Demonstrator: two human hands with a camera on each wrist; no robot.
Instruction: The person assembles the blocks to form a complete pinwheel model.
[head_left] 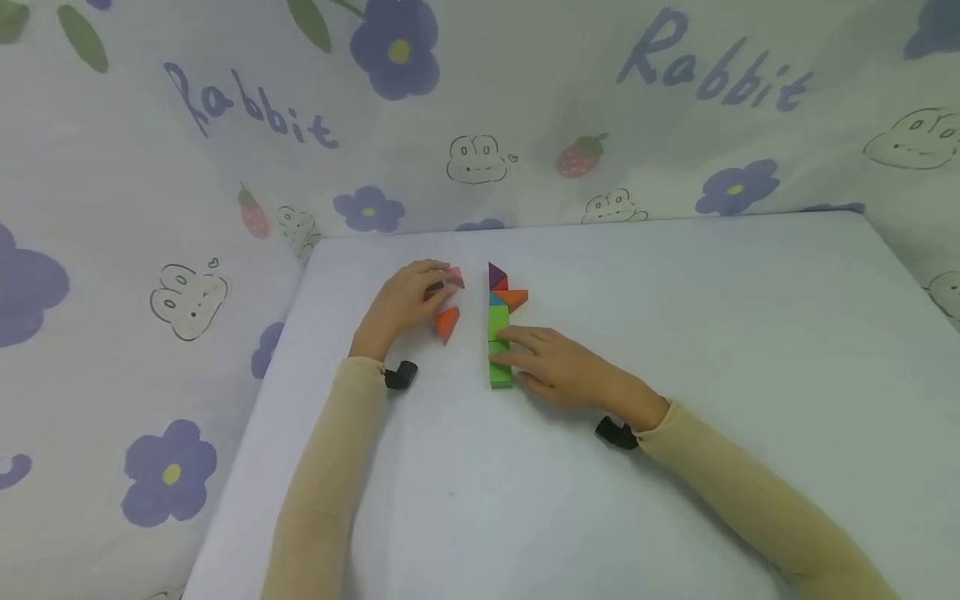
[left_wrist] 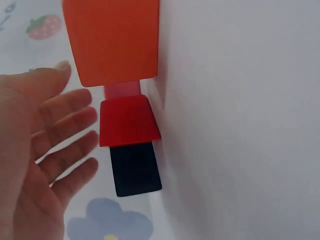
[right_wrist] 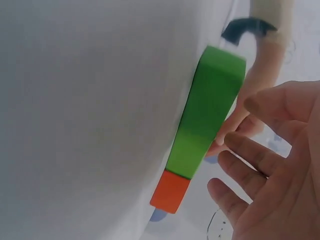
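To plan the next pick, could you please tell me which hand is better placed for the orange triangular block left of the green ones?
Probably the left hand: it is close beside the orange triangular block, while the right hand is farther off, its fingers over the green blocks.

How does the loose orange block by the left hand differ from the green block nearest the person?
Shape: from above, the loose orange block tapers to a corner; the nearest green block looks rectangular.
Placement: the green block meets another green block end to end; the orange block lies apart from both.
Both rest on the white table.
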